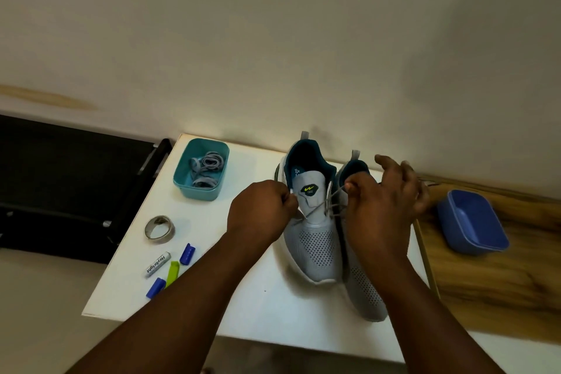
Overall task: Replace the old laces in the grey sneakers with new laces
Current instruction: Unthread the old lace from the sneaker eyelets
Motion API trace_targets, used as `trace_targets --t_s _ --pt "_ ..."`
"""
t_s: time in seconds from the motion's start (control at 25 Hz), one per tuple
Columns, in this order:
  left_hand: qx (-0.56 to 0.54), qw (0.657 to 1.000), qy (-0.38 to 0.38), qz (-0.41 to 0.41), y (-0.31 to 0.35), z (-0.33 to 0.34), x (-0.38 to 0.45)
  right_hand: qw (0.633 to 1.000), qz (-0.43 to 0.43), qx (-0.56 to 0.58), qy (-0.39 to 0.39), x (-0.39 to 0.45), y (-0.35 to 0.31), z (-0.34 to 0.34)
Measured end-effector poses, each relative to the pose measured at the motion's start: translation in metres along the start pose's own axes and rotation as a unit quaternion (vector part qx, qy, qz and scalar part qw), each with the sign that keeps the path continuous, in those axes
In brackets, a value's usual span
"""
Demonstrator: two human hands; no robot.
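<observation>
Two bare forearms reach over a white counter (261,310) where grey sneakers (318,249) stand side by side. Left hand (261,209) and right hand (385,200) each pinch an end of a grey lace (329,202) threaded through the left shoe. Spare laces (205,168) fill a teal tub (182,182).

Left hand (262,206), right hand (384,200) pinch lace (329,202) over left sneaker (315,240).
</observation>
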State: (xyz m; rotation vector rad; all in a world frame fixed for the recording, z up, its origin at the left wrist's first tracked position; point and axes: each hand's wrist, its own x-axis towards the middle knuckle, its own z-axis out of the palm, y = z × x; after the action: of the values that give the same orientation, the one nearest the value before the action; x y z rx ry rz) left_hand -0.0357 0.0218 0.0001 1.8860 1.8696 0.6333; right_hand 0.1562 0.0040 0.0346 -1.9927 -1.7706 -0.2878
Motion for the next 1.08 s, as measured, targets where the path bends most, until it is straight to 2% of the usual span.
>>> trace_targets --t_s 0.08,0.2,0.28,0.44,0.6,0.64,0.76,0.84,1.08 --pt "-0.003 1.000 -0.005 -0.004 0.003 0.002 -0.003 0.998 -0.035 -0.007 -0.055 -0.004 -0.008 0.007" --pt "-0.012 1.000 -0.017 -0.004 0.002 0.003 -0.006 0.968 -0.148 -0.018 -0.200 -0.013 -0.022 0.020" --pt "-0.019 1.000 -0.017 -0.003 0.000 0.001 -0.006 0.955 -0.172 -0.015 -0.241 -0.017 -0.027 0.026" --pt "-0.011 1.000 -0.008 -0.009 -0.003 0.001 -0.005 0.967 -0.139 -0.009 -0.215 -0.019 -0.027 0.025" --pt "0.023 1.000 -0.001 0.003 -0.001 0.004 -0.005 0.986 -0.081 -0.063 -0.130 -0.009 -0.011 0.017" --pt "0.011 1.000 -0.003 0.003 -0.001 0.005 -0.006 0.986 -0.090 -0.043 -0.131 -0.010 -0.014 0.015" --pt "-0.010 1.000 -0.009 -0.003 -0.002 0.006 -0.007 0.964 -0.157 -0.003 -0.217 -0.022 -0.031 0.022" --pt "-0.031 0.999 -0.011 -0.012 -0.004 0.005 -0.006 0.953 -0.170 0.008 -0.250 -0.023 -0.035 0.028" --pt "0.007 1.000 -0.019 -0.009 0.001 0.007 -0.005 0.962 -0.134 -0.071 -0.225 -0.028 -0.032 0.029"
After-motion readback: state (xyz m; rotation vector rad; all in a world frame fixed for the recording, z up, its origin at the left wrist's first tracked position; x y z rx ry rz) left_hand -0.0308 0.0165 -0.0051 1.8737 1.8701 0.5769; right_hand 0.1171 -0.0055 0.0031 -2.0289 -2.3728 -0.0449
